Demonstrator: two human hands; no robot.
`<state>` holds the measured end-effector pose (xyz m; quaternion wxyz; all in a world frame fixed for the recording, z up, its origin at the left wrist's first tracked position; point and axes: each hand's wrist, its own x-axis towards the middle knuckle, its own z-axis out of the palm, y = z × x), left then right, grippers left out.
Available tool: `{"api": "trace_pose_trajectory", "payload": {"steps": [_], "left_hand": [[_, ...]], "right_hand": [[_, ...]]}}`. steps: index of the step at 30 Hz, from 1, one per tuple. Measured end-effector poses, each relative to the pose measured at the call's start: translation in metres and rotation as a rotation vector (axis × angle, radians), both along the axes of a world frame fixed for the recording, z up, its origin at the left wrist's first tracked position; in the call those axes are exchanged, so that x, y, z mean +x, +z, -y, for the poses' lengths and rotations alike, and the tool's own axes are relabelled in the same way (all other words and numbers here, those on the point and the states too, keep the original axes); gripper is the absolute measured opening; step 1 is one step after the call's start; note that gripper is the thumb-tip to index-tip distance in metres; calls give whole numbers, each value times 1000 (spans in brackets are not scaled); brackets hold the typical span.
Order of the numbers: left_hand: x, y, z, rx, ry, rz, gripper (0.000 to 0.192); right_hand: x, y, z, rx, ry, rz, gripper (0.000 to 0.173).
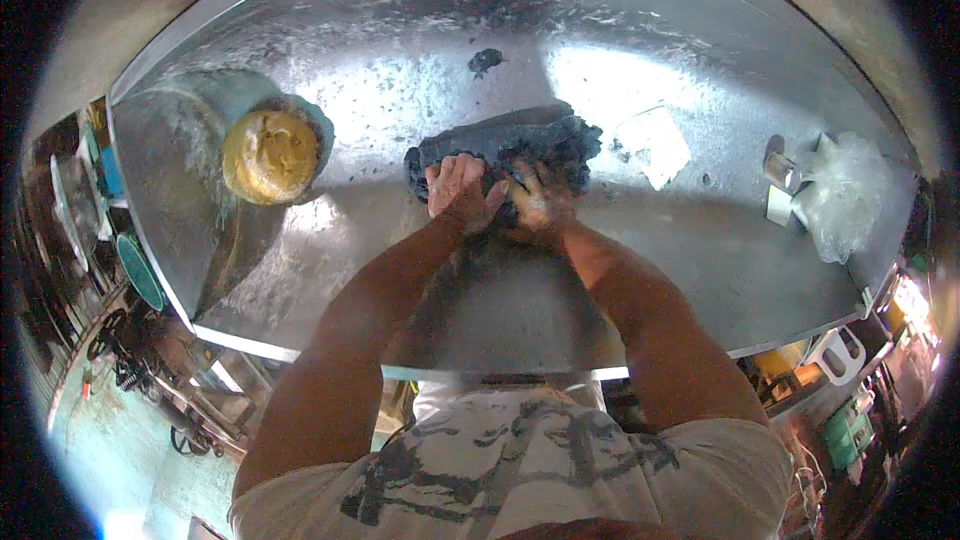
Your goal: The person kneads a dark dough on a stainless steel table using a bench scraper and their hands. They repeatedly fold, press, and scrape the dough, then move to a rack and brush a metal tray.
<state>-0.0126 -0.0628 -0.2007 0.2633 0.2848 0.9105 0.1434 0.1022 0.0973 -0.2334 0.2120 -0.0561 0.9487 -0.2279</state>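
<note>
A large dark, nearly black lump of dough-like material [510,136] lies across the middle of the metal worktable [480,307]. Pressed on its near left part is my left hand [459,191], with the fingers curled. My right hand [538,199] rests beside it on the near right part, fingers somewhat spread and smeared with dark and pale residue. Both thumbs are close together. The fingertips sink partly into the dark mass, so whether they grip it is hidden. Beyond the lump lies a small dark scrap [486,61] of similar material.
A round container of yellow material [271,156] stands at the left. Towards the right are a white sheet [656,146], a small metallic cylindrical container [781,171], a white card [778,206] and a clear plastic bag [847,195]. Dark smears cover the far tabletop.
</note>
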Motion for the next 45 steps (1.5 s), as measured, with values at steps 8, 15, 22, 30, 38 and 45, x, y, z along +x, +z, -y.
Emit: {"api": "trace_pose_trajectory", "payload": {"steps": [8, 15, 22, 30, 38, 45], "left_hand": [[-8, -4, 31, 281, 152, 132, 47], [-99, -43, 95, 98, 413, -474, 61], [-48, -114, 92, 14, 571, -453, 75], [79, -2, -5, 427, 199, 438, 58], [90, 26, -152, -92, 416, 122, 58], [73, 0, -152, -103, 426, 123, 62]], "right_hand": [[-82, 79, -25, -227, -44, 120, 60], [-242, 51, -55, -95, -242, 84, 46], [-149, 41, 26, -128, -59, 458, 51], [-12, 114, -35, -306, -398, -182, 49], [15, 21, -116, -150, -465, -115, 59], [-15, 17, -169, -410, -691, -186, 44]]}}
